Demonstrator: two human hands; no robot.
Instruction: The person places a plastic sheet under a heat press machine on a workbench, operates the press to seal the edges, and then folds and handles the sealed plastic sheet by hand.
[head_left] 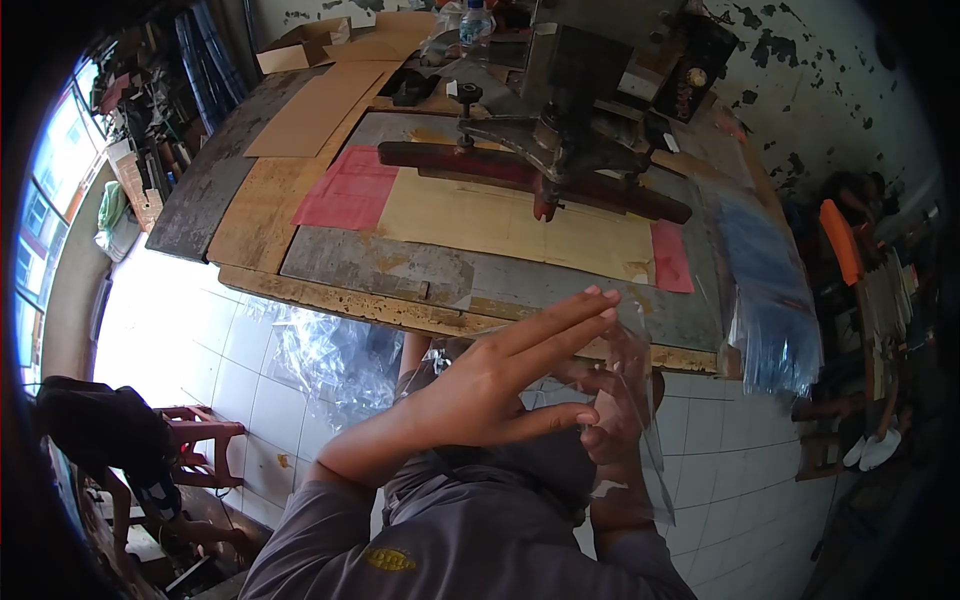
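Observation:
A clear plastic sheet (652, 440) is held upright in front of my body, near the table's front edge. My right hand (618, 385) shows through the sheet, its fingers bent and gripping it; some of that hand is blurred by the plastic's glare. From the left, my left hand (500, 365) reaches across with fingers stretched out flat. Its fingertips lie at the sheet's upper part, and the thumb points toward my right hand, apart from the fingers. Beyond my hands stands a press (550, 150) with a dark red bar over a yellow sheet (480, 215) with pink ends.
A stack of clear plastic sheets (770, 310) hangs over the table's right edge. Crumpled clear plastic (335, 360) lies below the front edge at left. Cardboard (315, 110) rests on the back left. A red stool (200, 440) and people are at the sides.

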